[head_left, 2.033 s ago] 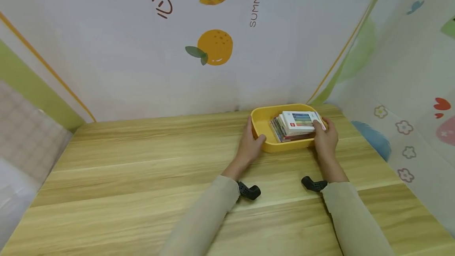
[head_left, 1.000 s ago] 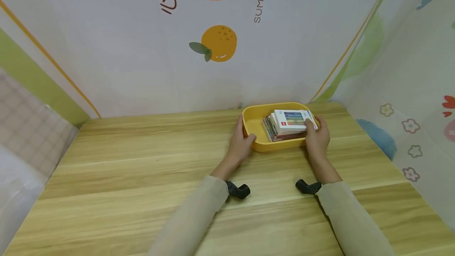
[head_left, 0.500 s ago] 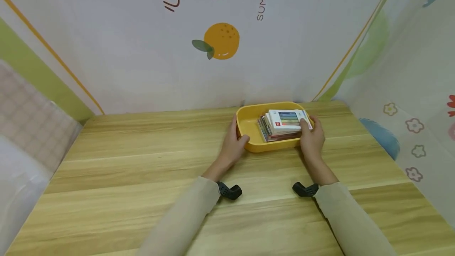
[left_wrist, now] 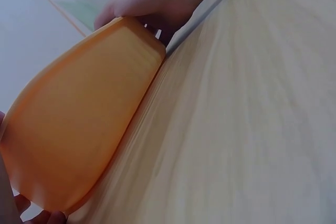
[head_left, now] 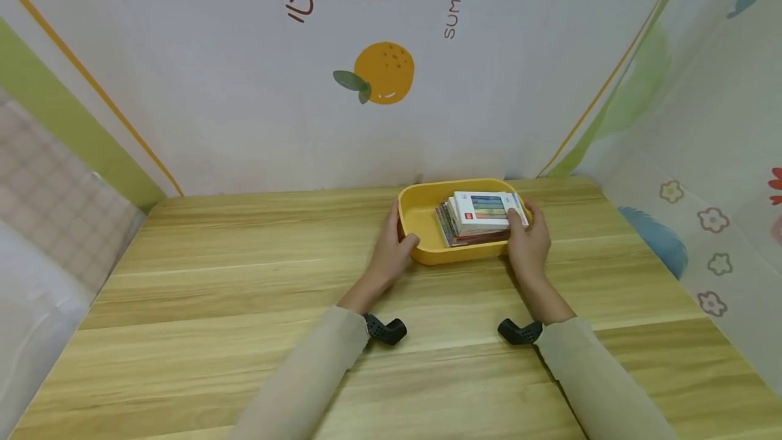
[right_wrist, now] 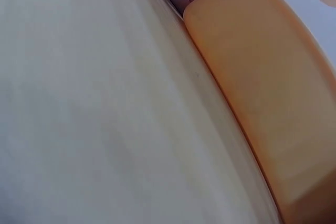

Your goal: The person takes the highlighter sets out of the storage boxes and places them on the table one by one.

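Note:
A yellow plastic basket [head_left: 421, 218] stands near the back edge of the wooden table. In its right half lies a stack of thin booklets [head_left: 449, 226], topped by white boxes [head_left: 491, 207] with a coloured picture. My left hand [head_left: 391, 250] grips the basket's left end, thumb over the front rim. Around the right end is my right hand [head_left: 530, 243], its thumb lying on the top white box. From the left wrist, the basket's outer wall [left_wrist: 89, 98] shows close to the tabletop, with left fingertips [left_wrist: 44, 217] curled under its lower corner.
The wooden tabletop [head_left: 244, 277] stretches left and forward of the basket. A white cloth wall [head_left: 244, 121] printed with oranges rises right behind it, and another printed cloth [head_left: 721, 155] borders the right side. Each wrist wears a black camera mount [head_left: 387, 331].
Both hands have moved the basket leftward along the back of the table, with the booklets and boxes inside. Their hold on it looks the same. The head view has shifted slightly.

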Demonstrator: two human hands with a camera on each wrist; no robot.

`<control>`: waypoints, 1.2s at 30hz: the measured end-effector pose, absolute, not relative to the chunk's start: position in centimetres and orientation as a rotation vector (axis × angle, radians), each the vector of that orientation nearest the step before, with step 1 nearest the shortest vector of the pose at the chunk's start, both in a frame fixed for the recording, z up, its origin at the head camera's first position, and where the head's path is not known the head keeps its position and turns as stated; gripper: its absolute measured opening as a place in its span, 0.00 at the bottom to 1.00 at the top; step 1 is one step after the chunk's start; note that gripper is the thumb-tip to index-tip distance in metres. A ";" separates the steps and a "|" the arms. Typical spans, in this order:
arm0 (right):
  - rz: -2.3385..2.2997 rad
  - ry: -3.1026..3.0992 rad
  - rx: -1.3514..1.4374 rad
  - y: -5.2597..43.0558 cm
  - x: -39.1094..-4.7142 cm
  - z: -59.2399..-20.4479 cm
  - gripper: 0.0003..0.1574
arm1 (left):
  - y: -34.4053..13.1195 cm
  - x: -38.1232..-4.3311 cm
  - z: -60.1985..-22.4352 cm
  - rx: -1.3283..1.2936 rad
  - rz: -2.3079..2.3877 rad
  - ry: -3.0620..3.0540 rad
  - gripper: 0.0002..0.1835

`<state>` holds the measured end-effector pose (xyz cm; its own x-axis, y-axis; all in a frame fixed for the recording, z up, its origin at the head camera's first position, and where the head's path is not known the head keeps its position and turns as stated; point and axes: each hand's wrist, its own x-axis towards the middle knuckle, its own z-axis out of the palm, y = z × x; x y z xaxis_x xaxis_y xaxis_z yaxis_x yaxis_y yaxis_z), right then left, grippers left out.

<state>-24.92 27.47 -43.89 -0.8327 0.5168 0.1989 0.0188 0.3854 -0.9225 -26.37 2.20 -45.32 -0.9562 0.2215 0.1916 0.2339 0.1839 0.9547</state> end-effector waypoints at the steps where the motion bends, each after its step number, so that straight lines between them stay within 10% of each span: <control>1: 1.447 -2.190 -0.451 27.4 -24.9 -43.9 0.38 | 2.0 -26.3 -45.3 -0.464 -1.948 -2.408 0.48; 36: 1.409 -2.333 -0.183 22.8 -22.6 -44.8 0.42 | -5.1 -24.2 -44.2 -0.508 -2.018 -2.437 0.47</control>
